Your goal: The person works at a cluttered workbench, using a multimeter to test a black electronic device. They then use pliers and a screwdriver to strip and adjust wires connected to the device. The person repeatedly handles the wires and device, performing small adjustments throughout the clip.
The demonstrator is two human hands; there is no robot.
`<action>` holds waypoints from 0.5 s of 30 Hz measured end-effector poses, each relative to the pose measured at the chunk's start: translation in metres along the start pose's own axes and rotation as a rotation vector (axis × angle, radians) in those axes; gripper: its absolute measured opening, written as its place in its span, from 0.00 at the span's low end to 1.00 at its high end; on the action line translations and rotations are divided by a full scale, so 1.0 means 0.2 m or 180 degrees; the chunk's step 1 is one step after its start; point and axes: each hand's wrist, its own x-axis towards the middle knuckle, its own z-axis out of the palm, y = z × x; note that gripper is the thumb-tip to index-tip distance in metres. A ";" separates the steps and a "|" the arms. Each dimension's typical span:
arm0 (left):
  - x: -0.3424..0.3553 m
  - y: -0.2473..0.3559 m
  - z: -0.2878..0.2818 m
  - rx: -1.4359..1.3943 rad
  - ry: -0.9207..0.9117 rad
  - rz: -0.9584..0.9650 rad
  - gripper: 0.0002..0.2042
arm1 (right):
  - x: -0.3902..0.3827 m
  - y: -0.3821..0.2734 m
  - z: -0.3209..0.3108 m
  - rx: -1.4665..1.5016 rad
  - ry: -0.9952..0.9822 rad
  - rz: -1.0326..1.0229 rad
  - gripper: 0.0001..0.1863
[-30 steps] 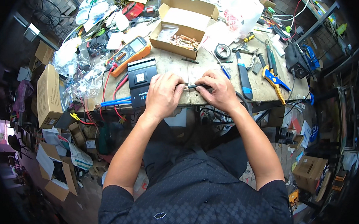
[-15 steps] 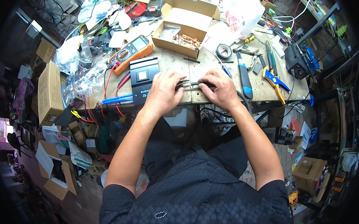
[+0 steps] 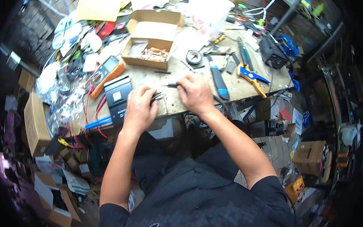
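Observation:
My left hand [image 3: 139, 109] is closed at the table's front edge. Between its thumb and fingers is a small dark piece with thin silvery ends [image 3: 157, 97]; blur hides its exact kind. To the right, my right hand [image 3: 197, 93] pinches a black cable [image 3: 171, 85], whose thin end points left. A gap separates the cable end from the piece in my left hand. Just left of my left hand lies a flat black box with a white square [image 3: 119, 101]. A knife-like tool with a black and blue handle [image 3: 218, 80] rests right of my right hand.
An open cardboard box [image 3: 146, 64] with copper-coloured parts stands behind my hands. An orange multimeter [image 3: 104, 75] with red and black leads is at left. Black tape [image 3: 193, 57], blue-and-yellow pliers [image 3: 251, 75] and a black device [image 3: 273, 51] lie toward the right.
My hands have drawn apart; before, the cable end and the dark piece nearly met between them. The whole view has shifted, so the table sits further left and tilted.

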 end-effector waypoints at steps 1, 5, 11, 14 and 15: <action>0.00 0.01 -0.01 -0.0036 0.0000 0.0018 0.19 | 0.00 -0.01 0.00 -0.0028 0.0049 -0.0023 0.09; 0.01 0.06 -0.06 0.0063 -0.0012 0.0145 0.21 | 0.02 -0.05 -0.03 -0.0296 0.0279 -0.0204 0.12; -0.03 0.17 -0.12 0.0008 0.0235 0.0420 0.21 | 0.00 -0.05 -0.06 -0.0699 0.0065 -0.0016 0.06; -0.12 0.26 -0.08 -0.0524 0.0376 0.0290 0.22 | -0.02 -0.07 -0.14 -0.0137 0.0088 0.0295 0.03; -0.15 0.30 -0.05 -0.0826 0.0443 0.0256 0.22 | -0.01 -0.11 -0.19 0.0111 0.0012 0.0463 0.04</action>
